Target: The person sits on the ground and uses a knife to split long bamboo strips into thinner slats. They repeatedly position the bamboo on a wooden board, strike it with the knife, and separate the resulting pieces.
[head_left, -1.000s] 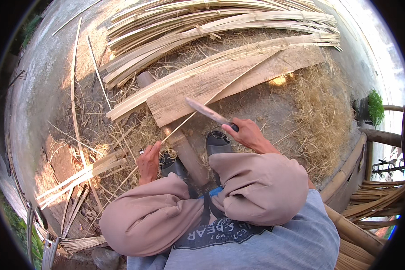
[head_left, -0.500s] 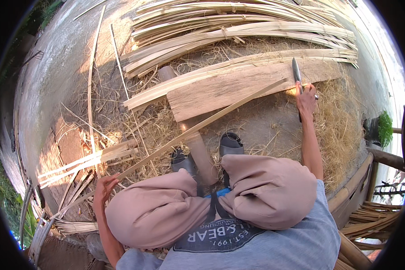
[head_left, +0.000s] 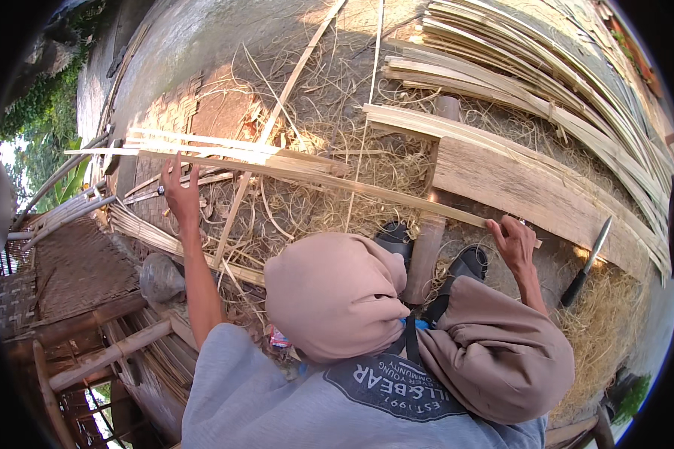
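A long thin bamboo strip (head_left: 397, 197) slants across in front of my knees. My right hand (head_left: 514, 241) is closed round its right part, and a short end shows past the fingers. My left hand (head_left: 180, 193) is at the strip's left part, fingers apart and stretched up against it, above a small pile of pale strips (head_left: 292, 160). A knife (head_left: 597, 245) with a dark handle rests across the near edge of a wide wooden plank (head_left: 502, 183), to the right of my right hand. The plank lies over a round log (head_left: 427, 254) between my feet.
Bundles of split bamboo (head_left: 517, 97) lie beyond the plank at the far right. Curly shavings (head_left: 606, 329) cover the ground. A single long strip (head_left: 288, 90) crosses the floor at the left. A bamboo frame (head_left: 105, 359) stands at the lower left.
My right hand has let go of the knife, now lying on the plank, and taken the strip's right part. The strip and my left hand have swung left and farther out; the view has turned left.
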The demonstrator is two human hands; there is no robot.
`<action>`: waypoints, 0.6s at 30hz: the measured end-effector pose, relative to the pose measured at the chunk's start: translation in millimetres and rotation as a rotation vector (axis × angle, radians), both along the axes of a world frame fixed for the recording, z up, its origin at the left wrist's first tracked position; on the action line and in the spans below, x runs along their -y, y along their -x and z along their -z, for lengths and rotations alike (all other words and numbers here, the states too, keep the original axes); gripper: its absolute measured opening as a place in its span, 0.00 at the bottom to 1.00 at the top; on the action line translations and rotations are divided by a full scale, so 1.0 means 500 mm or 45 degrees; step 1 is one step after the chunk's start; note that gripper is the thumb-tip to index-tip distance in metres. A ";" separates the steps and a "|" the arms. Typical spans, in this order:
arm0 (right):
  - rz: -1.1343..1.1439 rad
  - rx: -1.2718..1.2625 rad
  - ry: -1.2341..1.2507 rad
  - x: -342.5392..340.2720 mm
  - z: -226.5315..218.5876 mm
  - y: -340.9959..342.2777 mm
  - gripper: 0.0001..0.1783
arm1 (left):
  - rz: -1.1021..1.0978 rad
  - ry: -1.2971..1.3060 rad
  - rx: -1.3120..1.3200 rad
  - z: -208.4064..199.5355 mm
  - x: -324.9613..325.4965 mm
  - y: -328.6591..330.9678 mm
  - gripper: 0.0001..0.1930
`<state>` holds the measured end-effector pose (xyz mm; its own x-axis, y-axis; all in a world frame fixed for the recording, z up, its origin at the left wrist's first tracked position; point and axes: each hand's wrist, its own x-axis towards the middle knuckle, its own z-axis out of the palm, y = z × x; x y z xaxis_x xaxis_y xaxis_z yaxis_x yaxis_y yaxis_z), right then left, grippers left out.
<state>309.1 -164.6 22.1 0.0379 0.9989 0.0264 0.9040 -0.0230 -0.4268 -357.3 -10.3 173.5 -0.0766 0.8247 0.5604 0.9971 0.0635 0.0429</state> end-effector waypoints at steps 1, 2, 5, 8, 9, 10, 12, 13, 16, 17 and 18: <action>-0.001 -0.003 0.043 -0.014 -0.012 0.058 0.30 | -0.140 -0.252 0.148 0.042 0.028 -0.032 0.18; -0.033 -0.049 0.006 -0.022 -0.010 0.100 0.30 | -0.222 -0.298 0.537 0.116 0.047 -0.070 0.18; -0.201 -0.351 0.220 -0.060 -0.007 0.224 0.24 | -0.253 0.678 2.172 0.241 0.166 -0.327 0.31; -0.370 -0.673 0.377 -0.084 -0.017 0.296 0.19 | -0.123 1.061 2.832 0.338 0.236 -0.516 0.31; -0.420 -0.627 0.352 -0.092 -0.017 0.298 0.18 | -0.005 1.045 2.917 0.335 0.236 -0.554 0.27; -0.467 -0.584 0.323 -0.098 -0.023 0.299 0.17 | 0.005 1.018 2.941 0.341 0.228 -0.548 0.23; -0.537 -0.414 0.409 -0.117 -0.062 0.295 0.17 | 0.011 0.967 2.998 0.365 0.201 -0.540 0.17; -0.553 -0.288 0.516 -0.137 -0.102 0.282 0.18 | 0.059 0.900 2.968 0.365 0.189 -0.521 0.16; -0.553 -0.390 0.712 -0.175 -0.122 0.218 0.23 | 0.244 0.824 2.981 0.362 0.143 -0.476 0.16; -0.487 -0.600 0.822 -0.187 -0.119 0.207 0.23 | 0.218 0.819 3.000 0.364 0.136 -0.471 0.16; -0.453 -0.693 0.817 -0.188 -0.115 0.197 0.23 | 0.211 0.819 3.016 0.364 0.128 -0.473 0.16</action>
<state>210.7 -70.4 79.5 -0.4304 0.7711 -0.4693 0.5806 -0.1616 -0.7980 -120.8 -74.5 -8.4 0.1317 0.8436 -0.5205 -0.6466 0.4711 0.5999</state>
